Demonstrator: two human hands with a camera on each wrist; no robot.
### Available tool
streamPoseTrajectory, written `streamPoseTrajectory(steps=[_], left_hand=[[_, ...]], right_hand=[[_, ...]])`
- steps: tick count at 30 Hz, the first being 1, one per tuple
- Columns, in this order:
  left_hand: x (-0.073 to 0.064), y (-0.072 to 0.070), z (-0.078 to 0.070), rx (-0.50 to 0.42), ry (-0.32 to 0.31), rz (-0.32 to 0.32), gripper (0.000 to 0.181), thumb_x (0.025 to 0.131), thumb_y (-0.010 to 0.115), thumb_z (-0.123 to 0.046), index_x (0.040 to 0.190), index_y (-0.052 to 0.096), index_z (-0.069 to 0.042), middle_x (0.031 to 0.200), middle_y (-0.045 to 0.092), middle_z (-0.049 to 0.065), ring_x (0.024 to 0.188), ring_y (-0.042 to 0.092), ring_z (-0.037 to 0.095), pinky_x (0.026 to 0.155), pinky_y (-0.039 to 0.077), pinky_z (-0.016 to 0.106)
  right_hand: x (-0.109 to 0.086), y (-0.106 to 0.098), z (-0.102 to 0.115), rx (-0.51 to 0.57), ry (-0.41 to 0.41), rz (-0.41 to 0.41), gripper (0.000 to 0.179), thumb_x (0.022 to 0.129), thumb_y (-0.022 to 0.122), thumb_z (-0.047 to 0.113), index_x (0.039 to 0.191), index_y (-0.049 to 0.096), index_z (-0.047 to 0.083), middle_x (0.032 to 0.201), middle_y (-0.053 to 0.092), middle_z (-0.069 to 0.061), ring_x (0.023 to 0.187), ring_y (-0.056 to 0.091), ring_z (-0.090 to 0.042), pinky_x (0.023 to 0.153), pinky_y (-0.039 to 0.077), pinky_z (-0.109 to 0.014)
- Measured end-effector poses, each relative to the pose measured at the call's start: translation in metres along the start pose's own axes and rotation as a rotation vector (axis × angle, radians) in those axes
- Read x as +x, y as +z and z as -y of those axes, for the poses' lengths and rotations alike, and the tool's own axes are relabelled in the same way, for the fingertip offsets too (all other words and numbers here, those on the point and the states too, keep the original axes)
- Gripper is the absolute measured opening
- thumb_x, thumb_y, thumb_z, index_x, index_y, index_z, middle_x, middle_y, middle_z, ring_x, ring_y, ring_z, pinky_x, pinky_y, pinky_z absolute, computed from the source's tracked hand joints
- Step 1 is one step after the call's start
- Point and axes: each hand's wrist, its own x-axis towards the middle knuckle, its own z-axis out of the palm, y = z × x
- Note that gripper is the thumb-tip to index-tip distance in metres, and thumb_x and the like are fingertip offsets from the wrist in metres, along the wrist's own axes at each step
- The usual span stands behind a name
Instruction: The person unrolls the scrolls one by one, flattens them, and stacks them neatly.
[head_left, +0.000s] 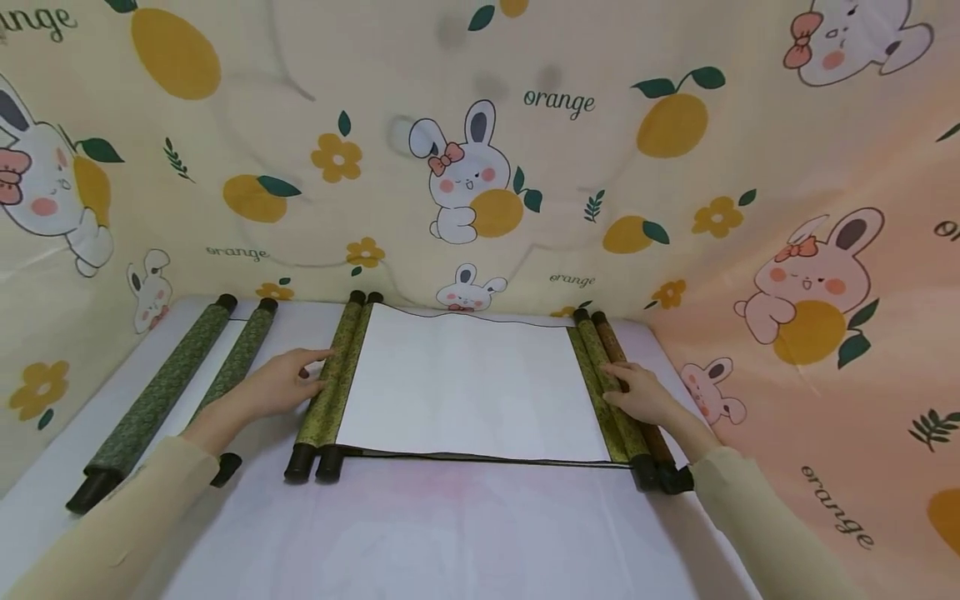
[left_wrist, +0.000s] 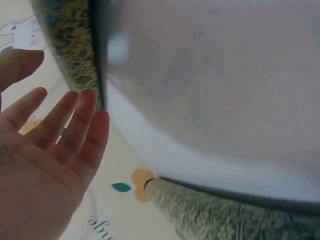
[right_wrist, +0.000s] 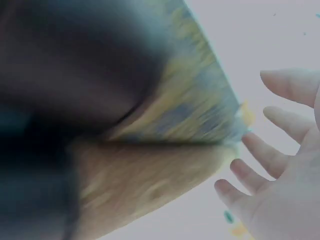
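A scroll with a yellow-green patterned border lies partly unrolled in the head view, its white sheet (head_left: 472, 383) facing up. Two yellow-green rolls (head_left: 324, 392) with dark end knobs lie side by side at the sheet's left edge. My left hand (head_left: 273, 385) touches the outer one with its fingertips, the fingers loosely extended. At the right edge, a yellow-green roll (head_left: 611, 392) lies against a brown roll (head_left: 654, 435). My right hand (head_left: 643, 396) rests its fingertips on this pair. In the right wrist view its fingers (right_wrist: 270, 157) are spread and gently bent.
Left of my left hand, a dark green scroll lies partly unrolled, with a thick roll (head_left: 161, 392) and a thinner roll (head_left: 238, 358). A white-covered table (head_left: 480, 533) carries everything. Cloth printed with rabbits and oranges (head_left: 337, 83) hangs behind and along both sides.
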Motion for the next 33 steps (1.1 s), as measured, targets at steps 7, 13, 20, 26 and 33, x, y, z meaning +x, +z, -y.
streamPoseTrajectory(steps=[7,13,20,26,33], left_hand=[[-0.025,-0.012,0.002,0.023,0.057,-0.109,0.056,0.101,0.063,-0.010,0.153,0.046,0.004,0.147,0.051,0.032,0.113,0.063,0.043,0.088,0.052,0.058],[-0.046,-0.037,0.017,0.074,0.036,-0.222,0.054,0.101,0.065,-0.010,0.151,0.048,0.003,0.144,0.054,0.028,0.110,0.062,0.042,0.079,0.051,0.051],[-0.073,-0.061,0.055,0.150,-0.016,-0.342,0.049,0.100,0.065,-0.005,0.145,0.051,0.009,0.138,0.052,0.036,0.104,0.061,0.049,0.079,0.050,0.063],[-0.094,-0.077,0.086,0.164,-0.065,-0.327,0.047,0.099,0.063,0.000,0.142,0.050,0.013,0.134,0.050,0.040,0.105,0.057,0.054,0.077,0.047,0.066],[-0.100,-0.085,0.106,0.208,-0.156,-0.227,0.050,0.099,0.064,-0.005,0.140,0.047,0.016,0.132,0.048,0.045,0.108,0.054,0.059,0.082,0.048,0.071]], right_hand=[[0.014,0.008,0.057,0.114,-0.084,-0.042,0.059,0.103,0.064,0.015,0.158,0.043,0.005,0.160,0.034,-0.028,0.146,0.030,-0.054,0.110,0.033,-0.071],[0.036,0.027,0.124,0.264,-0.245,-0.101,0.058,0.101,0.067,0.011,0.155,0.048,0.005,0.158,0.042,-0.021,0.140,0.045,-0.046,0.108,0.044,-0.061],[0.065,0.064,0.205,0.420,-0.329,-0.077,0.057,0.098,0.069,0.005,0.153,0.053,0.009,0.153,0.049,-0.013,0.127,0.059,-0.035,0.101,0.054,-0.040],[0.084,0.097,0.273,0.506,-0.378,0.045,0.057,0.099,0.068,0.007,0.154,0.053,0.013,0.153,0.049,-0.009,0.124,0.063,-0.031,0.098,0.054,-0.028],[0.097,0.132,0.331,0.467,-0.397,0.192,0.057,0.102,0.066,0.015,0.156,0.050,0.021,0.157,0.046,-0.008,0.109,0.066,-0.012,0.079,0.054,-0.020]])
